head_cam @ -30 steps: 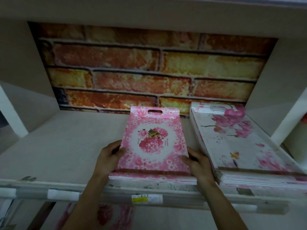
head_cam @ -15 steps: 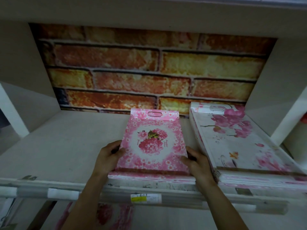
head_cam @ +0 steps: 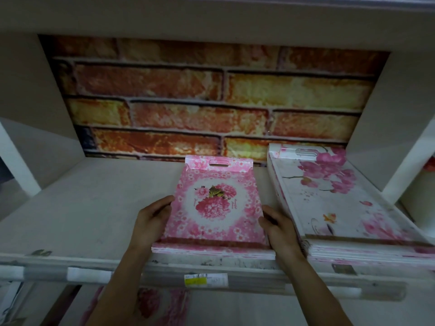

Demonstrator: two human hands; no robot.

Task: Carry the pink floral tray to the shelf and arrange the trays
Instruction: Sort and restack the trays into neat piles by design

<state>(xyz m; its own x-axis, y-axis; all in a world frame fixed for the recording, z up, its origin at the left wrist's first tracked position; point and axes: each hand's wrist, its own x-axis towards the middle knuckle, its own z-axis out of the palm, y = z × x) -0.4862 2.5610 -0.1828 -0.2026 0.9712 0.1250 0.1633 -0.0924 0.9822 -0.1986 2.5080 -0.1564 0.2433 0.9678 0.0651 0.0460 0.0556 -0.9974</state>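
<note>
Hands on both flanks: the left hand [head_cam: 153, 222] curls over the left long edge of the pink floral tray [head_cam: 216, 205] and the right hand [head_cam: 280, 229] grips the right long edge. So the tray sits squarely between them, flat on the shelf [head_cam: 82, 208], atop what looks like a thin pile of matching trays. Its long axis runs straight away from the wrists toward the brick-print panel [head_cam: 211, 102], with the handle slot [head_cam: 219, 163] at the far end, beyond the fingertips. Both hands hold the near half, neither nearer than the other. Just outside the right hand lies the white orchid stack [head_cam: 341, 201], on the same axis, and that hand is squeezed into the narrow gap between the 2 piles. My read: any squaring-up means a push forward or a nudge sideways, and the right side has little room. Writing? Small script beside the printed blooms, too blurred to read. Below the wrists, a yellow-and-white price label [head_cam: 206, 280] on the shelf lip, print too small to make out.
</note>
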